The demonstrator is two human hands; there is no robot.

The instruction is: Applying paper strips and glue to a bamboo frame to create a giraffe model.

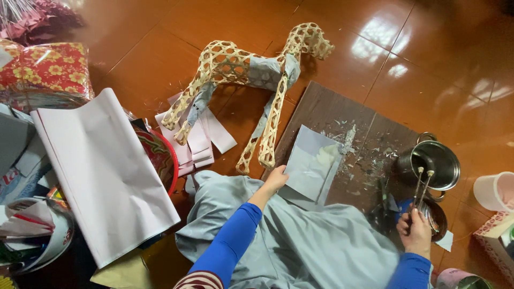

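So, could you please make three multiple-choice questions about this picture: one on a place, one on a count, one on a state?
1. Where does the left hand rest?
A. On the grey sheet of paper on the dark board
B. On the red patterned box
C. Inside the metal pot

2. How many thin sticks does the right hand hold?
A. One
B. Two
C. Five

3. In what state is the woven bamboo animal frame?
A. Fully covered with paper
B. Partly covered, with grey paper on its middle
C. Broken into loose strips

Answers:
1 A: the fingers lie on the sheet's lower left edge.
2 B: two sticks rise from the fist toward the metal pot.
3 B: grey paper wraps the body, while the legs and head show open lattice.
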